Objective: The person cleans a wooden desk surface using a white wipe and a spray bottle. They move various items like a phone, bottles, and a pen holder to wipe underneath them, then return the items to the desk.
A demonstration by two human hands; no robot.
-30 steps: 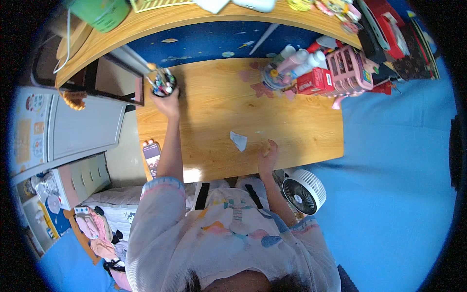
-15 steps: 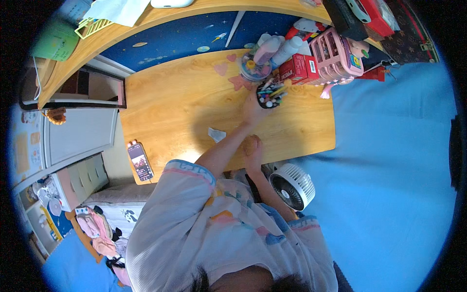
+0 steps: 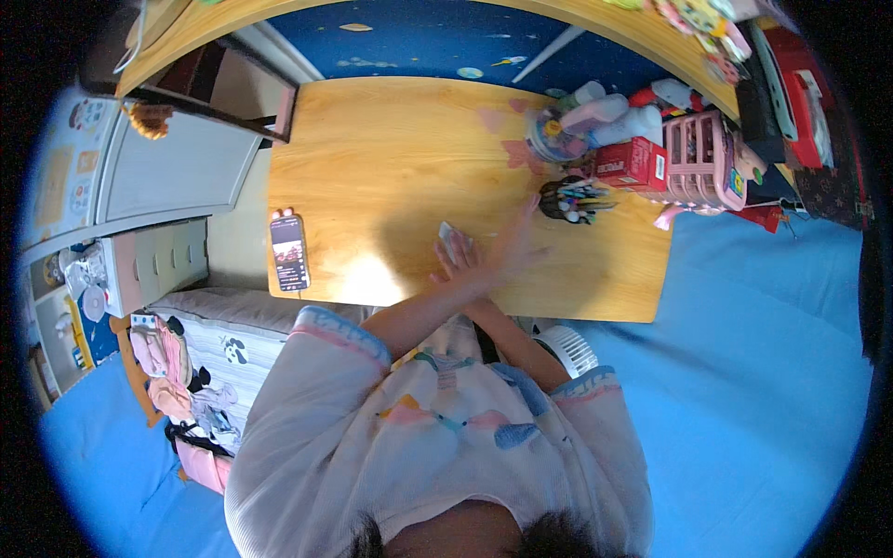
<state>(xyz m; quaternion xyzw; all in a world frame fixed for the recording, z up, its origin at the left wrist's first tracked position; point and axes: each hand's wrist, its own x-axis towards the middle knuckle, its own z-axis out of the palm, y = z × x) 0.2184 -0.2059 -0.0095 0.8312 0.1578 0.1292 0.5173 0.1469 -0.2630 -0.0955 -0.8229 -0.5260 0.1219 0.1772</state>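
My left hand (image 3: pixel 519 244) is somewhat blurred over the right half of the wooden table, fingers apart and holding nothing. Its fingertips come close to a black mesh pen holder (image 3: pixel 556 200) full of pens, a small gap between them. My right hand (image 3: pixel 458 264) comes out from under the left forearm, its fingers on a crumpled white tissue (image 3: pixel 452 238). The left forearm crosses over the right wrist and hides part of it.
A phone (image 3: pixel 289 253) lies at the table's left edge. Behind the pen holder stand a red box (image 3: pixel 633 164), a pink basket (image 3: pixel 699 163), bottles (image 3: pixel 635 126) and a round clear container (image 3: pixel 551 139). A white fan (image 3: pixel 569 350) is below the table's front edge.
My left hand has let go of the pen holder and drawn back from it. My right hand has moved from the table's front edge to the tissue. The whole view has shifted.
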